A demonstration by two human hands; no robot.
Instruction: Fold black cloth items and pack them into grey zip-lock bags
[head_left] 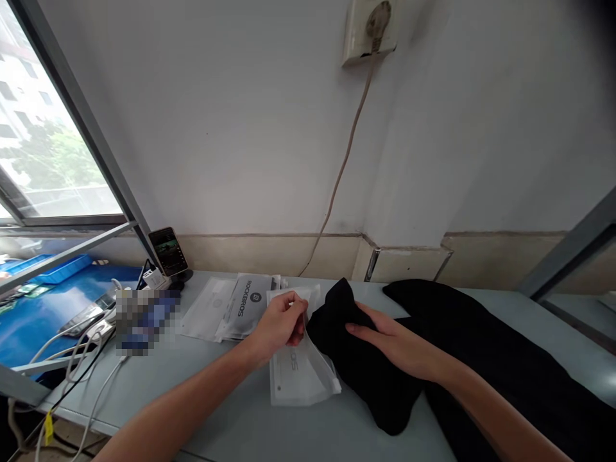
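My left hand [283, 321] is closed, its thumb and fingers pinching the open edge of a frosted plastic zip bag [298, 378]. Part of the bag's printed lettering shows below my fingers. In my right hand [392, 340] is a folded black cloth piece [360, 372], gripped between thumb and fingers. The cloth's left side meets the bag's edge; whether any of it lies inside I cannot tell. Beyond my right hand, more black fabric [486, 346] spreads over the grey table [240, 410].
Left of the bag lie a ROCKBROS zip bag with dark contents [248, 305] and another frosted bag [205, 317]. A phone [168, 251] leans on a stand near a power strip and white cables [89, 366]. A corded plug [378, 25] sits in the wall socket.
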